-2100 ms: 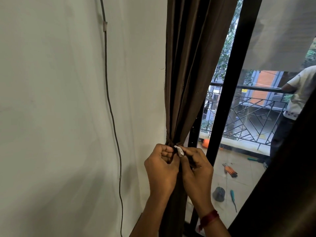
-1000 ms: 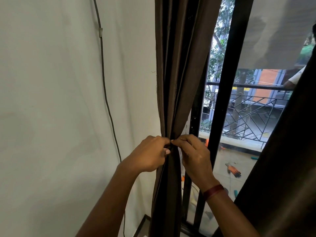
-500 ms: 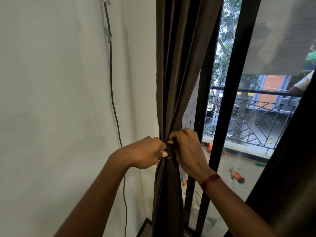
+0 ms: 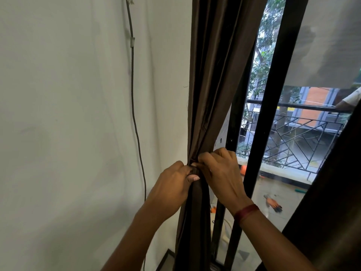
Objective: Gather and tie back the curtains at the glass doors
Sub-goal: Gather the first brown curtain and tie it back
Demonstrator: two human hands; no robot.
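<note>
A dark brown curtain [image 4: 216, 79] hangs bunched beside the black-framed glass door [image 4: 271, 106]. It narrows to a tight waist at hand height. My left hand [image 4: 172, 189] and my right hand [image 4: 220, 173] meet at that waist, fingers curled and pinching something at the gathered fabric. The tie itself is hidden between the fingers. A second brown curtain [image 4: 336, 192] fills the right edge.
A white wall [image 4: 68, 133] with a thin black cable [image 4: 134, 114] clipped to it lies left. Beyond the glass is a balcony with a metal railing [image 4: 304, 145], tools on its floor [image 4: 272, 203] and a person's arm [image 4: 349, 100] at far right.
My hands stayed at the curtain's waist while the view shifted. The white strip seen between my fingers two seconds ago is no longer visible.
</note>
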